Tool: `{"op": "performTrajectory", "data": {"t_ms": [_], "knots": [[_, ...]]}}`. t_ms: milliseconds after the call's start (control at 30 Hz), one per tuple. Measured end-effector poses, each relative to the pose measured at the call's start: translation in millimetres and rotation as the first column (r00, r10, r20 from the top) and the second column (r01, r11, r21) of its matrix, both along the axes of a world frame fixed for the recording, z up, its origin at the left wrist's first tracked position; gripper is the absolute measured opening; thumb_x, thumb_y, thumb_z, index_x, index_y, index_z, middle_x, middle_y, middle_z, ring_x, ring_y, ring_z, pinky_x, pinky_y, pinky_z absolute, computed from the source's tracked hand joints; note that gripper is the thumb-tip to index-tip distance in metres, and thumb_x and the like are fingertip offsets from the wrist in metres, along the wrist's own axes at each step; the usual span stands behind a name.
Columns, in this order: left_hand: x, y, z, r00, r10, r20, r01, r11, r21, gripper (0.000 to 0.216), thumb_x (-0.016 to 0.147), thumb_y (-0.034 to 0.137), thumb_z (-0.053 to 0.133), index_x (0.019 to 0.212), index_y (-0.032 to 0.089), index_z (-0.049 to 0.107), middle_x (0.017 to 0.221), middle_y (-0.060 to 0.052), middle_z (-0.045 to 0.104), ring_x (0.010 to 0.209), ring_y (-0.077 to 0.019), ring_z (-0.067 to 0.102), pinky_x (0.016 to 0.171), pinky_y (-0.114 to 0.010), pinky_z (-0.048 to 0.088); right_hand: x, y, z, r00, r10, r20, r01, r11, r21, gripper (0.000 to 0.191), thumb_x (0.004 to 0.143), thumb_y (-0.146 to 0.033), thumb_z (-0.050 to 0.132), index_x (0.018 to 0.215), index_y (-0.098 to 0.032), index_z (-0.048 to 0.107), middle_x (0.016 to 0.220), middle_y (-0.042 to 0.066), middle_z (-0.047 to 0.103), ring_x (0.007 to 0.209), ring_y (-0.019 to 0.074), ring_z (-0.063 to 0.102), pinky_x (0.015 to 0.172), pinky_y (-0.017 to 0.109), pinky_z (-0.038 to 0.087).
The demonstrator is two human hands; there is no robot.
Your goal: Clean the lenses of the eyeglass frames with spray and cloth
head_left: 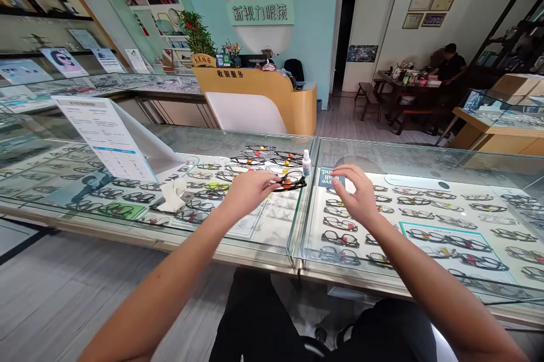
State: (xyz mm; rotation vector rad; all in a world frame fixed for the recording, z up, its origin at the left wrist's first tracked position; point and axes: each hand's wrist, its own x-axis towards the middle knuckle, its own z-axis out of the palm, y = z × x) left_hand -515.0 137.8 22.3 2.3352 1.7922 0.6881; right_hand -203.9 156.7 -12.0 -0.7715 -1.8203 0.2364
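Fingers (271, 177) of the left hand (250, 190): pinching one end of a dark-rimmed pair of eyeglasses (299, 186), held over the table. Fingers of the right hand (357, 195): parted, lightly curled, thumb away from forefinger, holding nothing.

Items, by size:
1. Table (191, 252), glass-topped display type, two sections meeting at a seam below and between the two sets of fingers.
2. Reception desk (301, 106), wood-toned, well beyond the left fingers.
3. Folded sign (106, 135), white, printed, standing well left of the left fingers.
4. White cloth (173, 196), crumpled, left of the left fingers, on the near side of the sign.
5. Displayed frames (413, 201), in rows under the glass, below and right of the right fingers.
6. Held eyeglasses, extending right from the left fingertips; long axis crosswise, roughly level, free end toward the right fingers. Left hand in contact; right hand across a gap from the free end.
7. Loose frames (250, 161), clustered just beyond the left fingers, apparently on the glass.
8. Small bottle (306, 165), white cap, upright, beyond the held eyeglasses, between both sets of fingers.
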Motion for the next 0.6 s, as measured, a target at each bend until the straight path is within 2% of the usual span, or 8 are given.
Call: {"op": "performTrajectory", "data": {"t_ms": [67,133,300,400,500,533,567,600], "knots": [[-15.5,3.4,1.6,0.977,-0.014,-0.214,-0.003,0.997,-0.079,0.025,0.099,0.035,0.063,0.104,0.027,0.086,0.102,-0.007,0.083,0.096,-0.0283,0.072,0.077,-0.033,0.043,0.7,2.0,-0.4,1.000,-0.003,-0.002,0.003,0.999,-0.034,0.013,0.105,-0.032,0.061,0.105,-0.028,0.074,0.110,0.009,0.077,0.107,0.0276,0.072,0.097,0.048,0.057],[-22.3,7.0,-3.3,0.951,-0.040,-0.306,-0.006,0.989,-0.146,0.024,0.099,0.032,0.063,0.105,0.027,0.086,0.112,-0.007,0.084,0.106,-0.0305,0.074,0.082,-0.034,0.045,0.2,2.2,-1.4,1.000,0.004,0.011,-0.003,0.999,-0.046,0.015,0.106,-0.034,0.061,0.104,-0.028,0.074,0.110,0.009,0.077,0.106,0.0279,0.072,0.098,0.049,0.056],[-24.7,19.1,-19.5,0.935,-0.057,-0.349,-0.007,0.984,-0.180,0.022,0.100,0.028,0.065,0.105,0.028,0.086,0.115,-0.009,0.084,0.110,-0.0304,0.076,0.087,-0.032,0.047,-0.1,1.4,-3.1,0.999,0.016,0.034,-0.014,0.999,-0.050,0.015,0.106,-0.035,0.061,0.104,-0.028,0.074,0.109,0.009,0.078,0.106,0.0280,0.072,0.097,0.049,0.056],[-21.6,22.3,-19.0,0.930,-0.063,-0.361,0.001,0.985,-0.170,0.024,0.101,0.026,0.063,0.107,0.025,0.086,0.113,-0.010,0.084,0.107,-0.0302,0.075,0.083,-0.032,0.047,0.7,2.7,-3.6,0.999,0.011,0.044,-0.009,0.999,-0.052,0.015,0.106,-0.035,0.060,0.105,-0.028,0.074,0.109,0.009,0.078,0.106,0.0280,0.071,0.097,0.048,0.056],[-3.2,-2.3,-10.9,0.968,-0.067,-0.241,0.059,0.997,-0.040,0.023,0.101,0.029,0.065,0.113,0.023,0.084,0.106,-0.011,0.082,0.093,-0.0257,0.074,0.078,-0.032,0.048,1.1,4.1,-4.0,0.999,0.001,0.044,0.001,0.999,-0.049,0.015,0.106,-0.035,0.061,0.105,-0.027,0.074,0.109,0.008,0.077,0.104,0.0277,0.071,0.095,0.048,0.055],[7.4,-19.7,-8.2,0.985,-0.103,-0.137,0.108,0.993,0.035,0.023,0.101,0.033,0.066,0.112,0.023,0.084,0.100,-0.010,0.081,0.086,-0.0229,0.072,0.076,-0.032,0.049,1.2,4.4,-4.1,0.999,-0.001,0.044,0.003,0.999,-0.047,0.015,0.106,-0.035,0.061,0.105,-0.027,0.074,0.108,0.008,0.077,0.104,0.0277,0.071,0.095,0.048,0.055],[19.5,-41.4,-6.6,0.980,-0.198,0.018,0.195,0.974,0.115,0.023,0.103,0.038,0.066,0.109,0.024,0.084,0.093,-0.008,0.079,0.078,-0.0198,0.069,0.074,-0.032,0.049,1.5,4.5,-4.0,0.999,-0.003,0.046,0.006,0.999,-0.047,0.015,0.106,-0.035,0.061,0.105,-0.027,0.074,0.108,0.009,0.077,0.104,0.0279,0.071,0.095,0.048,0.055],[32.5,-66.0,-6.3,0.940,-0.294,0.176,0.259,0.946,0.197,0.023,0.104,0.041,0.066,0.104,0.026,0.084,0.084,-0.006,0.076,0.071,-0.0181,0.065,0.072,-0.032,0.050,1.9,4.5,-4.0,0.999,-0.006,0.048,0.008,0.999,-0.046,0.015,0.106,-0.035,0.062,0.105,-0.027,0.074,0.108,0.009,0.077,0.104,0.0281,0.072,0.094,0.048,0.055]]}}
